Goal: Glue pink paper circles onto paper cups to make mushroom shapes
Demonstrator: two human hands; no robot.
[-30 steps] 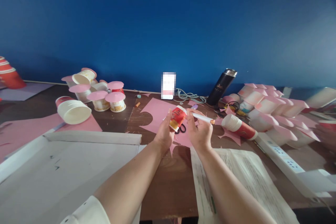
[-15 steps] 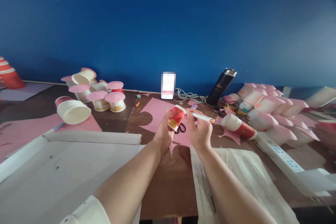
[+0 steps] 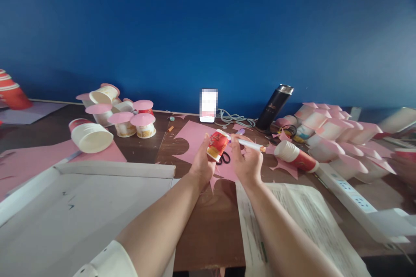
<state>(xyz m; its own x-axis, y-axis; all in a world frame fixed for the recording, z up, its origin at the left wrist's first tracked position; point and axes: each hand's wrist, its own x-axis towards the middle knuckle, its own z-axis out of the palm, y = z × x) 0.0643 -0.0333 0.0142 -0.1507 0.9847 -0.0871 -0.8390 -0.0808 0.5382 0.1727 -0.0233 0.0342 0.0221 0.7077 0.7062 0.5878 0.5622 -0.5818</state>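
Note:
My left hand (image 3: 203,162) holds a small red, white and yellow paper cup (image 3: 217,145), tilted, near the middle of the table. Closed round a white pen with an orange end (image 3: 248,143) is my right hand (image 3: 248,162), just right of the cup. The pen's other end points at the cup's upper rim; whether it touches cannot be made out. Under both hands lies cut pink paper (image 3: 186,136), with black scissor handles (image 3: 223,158) partly showing between the hands.
Cups with pink discs (image 3: 143,120) and stacked cups (image 3: 94,137) stand left, behind a white box lid (image 3: 113,170). To the right are a black flask (image 3: 273,106), fallen cups (image 3: 296,156), a power strip (image 3: 347,188) and pink-topped cups (image 3: 336,130). A lit phone (image 3: 208,106) leans at the wall.

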